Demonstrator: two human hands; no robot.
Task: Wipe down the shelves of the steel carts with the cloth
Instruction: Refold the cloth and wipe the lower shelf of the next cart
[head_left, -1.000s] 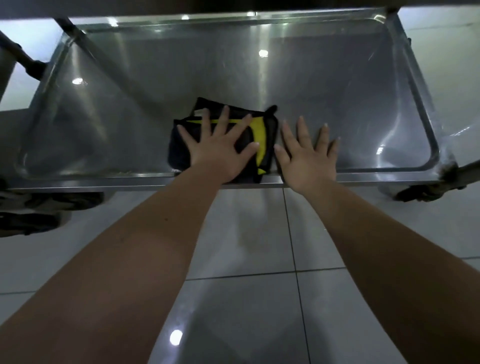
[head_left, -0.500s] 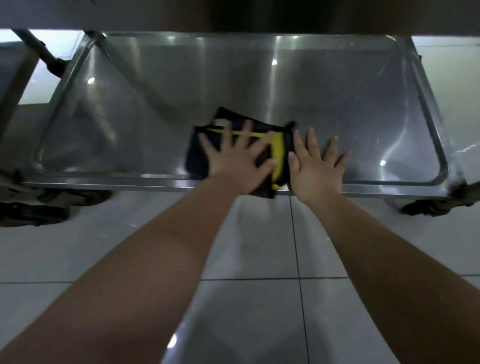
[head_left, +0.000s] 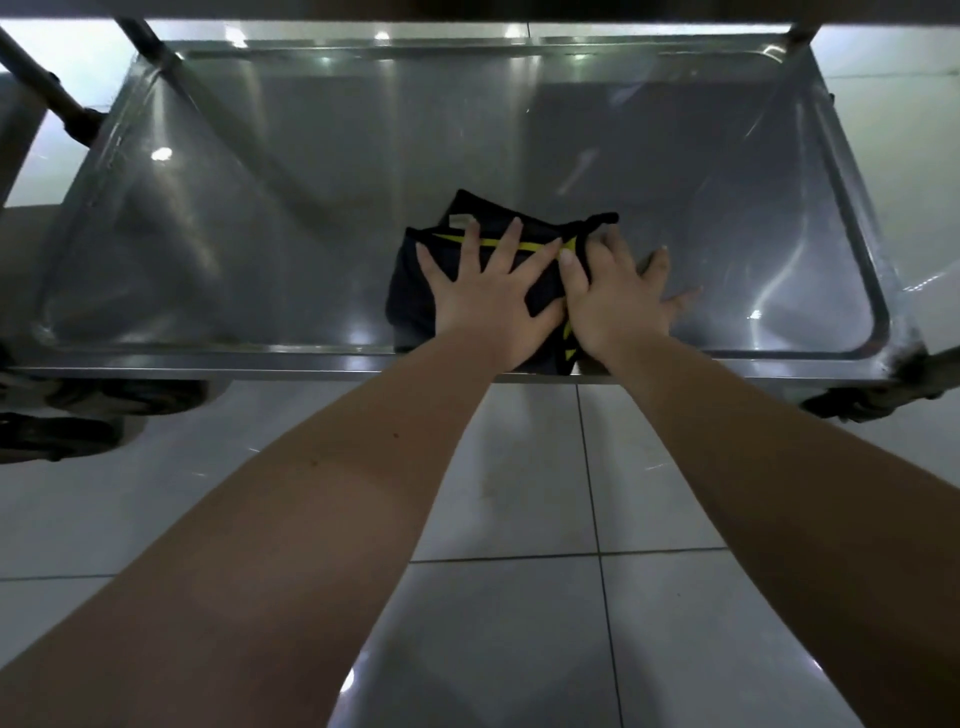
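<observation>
A folded black cloth (head_left: 415, 275) with yellow stripes lies on the bottom shelf (head_left: 260, 208) of a steel cart, near the shelf's front rim at the middle. My left hand (head_left: 488, 296) presses flat on top of the cloth with its fingers spread. My right hand (head_left: 618, 301) lies flat beside it, its thumb side over the cloth's right edge and its other fingers on bare steel. Neither hand grips the cloth; both palms cover part of it.
The shelf has a raised rim (head_left: 208, 358) all round. Above it runs the dark underside of the upper shelf (head_left: 467, 10). Cart posts (head_left: 47, 88) stand at the left, with black caster wheels at the left (head_left: 67, 415) and right (head_left: 862, 405). White floor tiles (head_left: 519, 623) lie below.
My right hand has slid left from the bare shelf onto the cloth's right edge, touching my left hand. The cloth has moved a little to the right along the front rim.
</observation>
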